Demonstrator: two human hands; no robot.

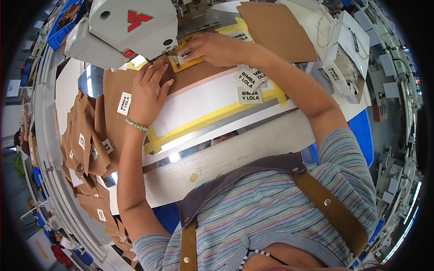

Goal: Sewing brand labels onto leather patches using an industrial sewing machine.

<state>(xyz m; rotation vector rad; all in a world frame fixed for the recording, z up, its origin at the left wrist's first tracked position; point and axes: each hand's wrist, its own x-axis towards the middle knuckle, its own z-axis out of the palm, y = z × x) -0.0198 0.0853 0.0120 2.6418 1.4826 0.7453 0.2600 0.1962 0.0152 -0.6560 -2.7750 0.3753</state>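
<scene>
A white sewing machine head stands above the work at the top. Beneath its needle area lies a yellow frame with a white printed label inside it, on a brown fabric panel. My right hand rests over the frame, its fingers extended with the tips on the label. Flat on the brown panel, left of the frame, my left hand has its fingers stretched toward the machine. Another label is on the panel beside my left wrist. The needle tip is hard to make out.
Loose labels lie near my right forearm. Brown pieces with labels are heaped at the left. A brown sheet is at the far right, near a white box of labels. Yellow tape edges the white work surface.
</scene>
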